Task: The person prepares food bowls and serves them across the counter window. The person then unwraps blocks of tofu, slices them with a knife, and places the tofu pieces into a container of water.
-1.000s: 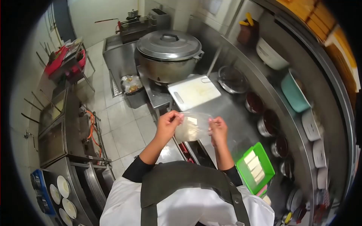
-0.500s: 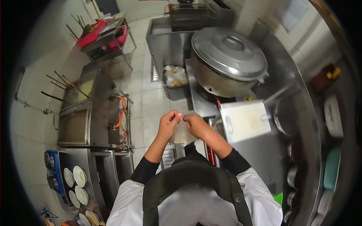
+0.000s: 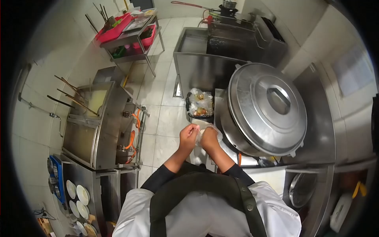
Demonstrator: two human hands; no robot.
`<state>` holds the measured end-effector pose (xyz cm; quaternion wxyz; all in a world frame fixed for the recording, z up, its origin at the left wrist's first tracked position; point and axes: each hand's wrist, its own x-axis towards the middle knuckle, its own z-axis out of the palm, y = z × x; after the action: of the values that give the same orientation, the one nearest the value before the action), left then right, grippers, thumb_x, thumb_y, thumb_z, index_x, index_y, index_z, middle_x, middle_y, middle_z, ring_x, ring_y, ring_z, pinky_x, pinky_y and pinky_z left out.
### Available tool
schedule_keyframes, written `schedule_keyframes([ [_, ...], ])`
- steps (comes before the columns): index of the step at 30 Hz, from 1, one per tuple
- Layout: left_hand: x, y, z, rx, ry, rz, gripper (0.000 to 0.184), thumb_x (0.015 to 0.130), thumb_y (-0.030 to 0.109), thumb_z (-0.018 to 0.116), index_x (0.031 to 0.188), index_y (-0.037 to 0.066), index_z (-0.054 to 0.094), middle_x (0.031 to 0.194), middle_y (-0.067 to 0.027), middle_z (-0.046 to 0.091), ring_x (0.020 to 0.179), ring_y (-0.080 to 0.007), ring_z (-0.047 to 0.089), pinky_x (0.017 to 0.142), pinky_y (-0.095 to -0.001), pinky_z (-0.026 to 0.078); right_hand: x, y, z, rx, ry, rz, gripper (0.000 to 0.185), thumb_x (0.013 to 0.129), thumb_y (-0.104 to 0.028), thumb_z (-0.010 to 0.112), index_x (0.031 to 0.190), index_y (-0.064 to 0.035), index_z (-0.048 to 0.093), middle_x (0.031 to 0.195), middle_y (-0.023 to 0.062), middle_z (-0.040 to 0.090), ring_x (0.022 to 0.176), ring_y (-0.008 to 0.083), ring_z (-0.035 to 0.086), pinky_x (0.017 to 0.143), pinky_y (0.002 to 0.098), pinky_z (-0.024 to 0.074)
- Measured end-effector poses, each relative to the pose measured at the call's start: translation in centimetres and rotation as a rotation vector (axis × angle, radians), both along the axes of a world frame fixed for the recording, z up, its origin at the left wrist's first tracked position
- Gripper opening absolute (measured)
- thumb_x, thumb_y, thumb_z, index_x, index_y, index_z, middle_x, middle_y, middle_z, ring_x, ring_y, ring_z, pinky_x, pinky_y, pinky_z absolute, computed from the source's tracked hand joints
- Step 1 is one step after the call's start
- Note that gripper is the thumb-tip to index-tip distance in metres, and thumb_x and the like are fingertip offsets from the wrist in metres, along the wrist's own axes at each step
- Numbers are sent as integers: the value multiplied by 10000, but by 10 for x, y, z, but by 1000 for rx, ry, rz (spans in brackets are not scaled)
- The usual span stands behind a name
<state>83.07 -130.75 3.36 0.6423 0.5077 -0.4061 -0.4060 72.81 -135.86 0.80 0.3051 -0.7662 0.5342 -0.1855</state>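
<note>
In front of my apron, a thin translucent plastic bag (image 3: 202, 125) is stretched between my two hands. My left hand (image 3: 188, 136) is closed, pinching its edge between thumb and fingers. My right hand (image 3: 210, 138) is curled beside it, with the film showing around its knuckles; whether some fingers are inside the bag I cannot tell. Just beyond the hands stands a bin (image 3: 201, 103) lined with plastic and holding rubbish. To the right is a large metal pot with a lid (image 3: 258, 106), close to my right hand.
Left stands a steel cooker (image 3: 85, 130) with liquid-filled wells, sticks and orange hoses. White plates (image 3: 83, 194) lie on a counter at lower left. A white board (image 3: 272, 177) lies right of me. A steel table (image 3: 130, 37) with red trays is at the back left.
My view has swung, and I am nearer the large pot and bin. Both hands still grip the plastic bag, which now shows more around the right hand.
</note>
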Motion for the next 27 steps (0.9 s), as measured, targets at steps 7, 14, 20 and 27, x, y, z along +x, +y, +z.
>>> schedule_keyframes([
  [7, 45, -109, -57, 142, -38, -123, 112, 924, 84, 535, 856, 11, 585, 743, 35, 537, 698, -42, 473, 644, -209, 393, 53, -120, -87, 227, 446, 181, 237, 809, -241, 575, 913, -65, 696, 965, 180, 673, 926, 330, 642, 804, 429, 484],
  [14, 124, -226, -57, 105, -111, -372, 146, 916, 85, 563, 810, -13, 583, 709, 12, 536, 663, -53, 470, 609, -220, 395, 102, -216, -142, 148, 437, -65, 375, 790, -434, 552, 864, -94, 693, 937, 185, 674, 893, 340, 647, 722, 428, 499],
  [20, 177, -300, -51, 139, -61, -458, 112, 895, 75, 589, 843, -21, 613, 734, -5, 570, 704, -67, 505, 635, -230, 416, 148, -276, -138, 538, 156, -290, 270, 826, -300, 576, 894, -63, 685, 931, 168, 681, 867, 328, 655, 701, 419, 492],
  [27, 193, -361, 23, -222, -495, -612, 112, 838, 93, 628, 863, -16, 632, 768, -131, 601, 684, -255, 580, 627, -320, 458, 175, -333, -56, 1029, -642, -377, 259, 822, -201, 606, 1019, -36, 635, 1014, 162, 654, 938, 317, 634, 775, 438, 482],
])
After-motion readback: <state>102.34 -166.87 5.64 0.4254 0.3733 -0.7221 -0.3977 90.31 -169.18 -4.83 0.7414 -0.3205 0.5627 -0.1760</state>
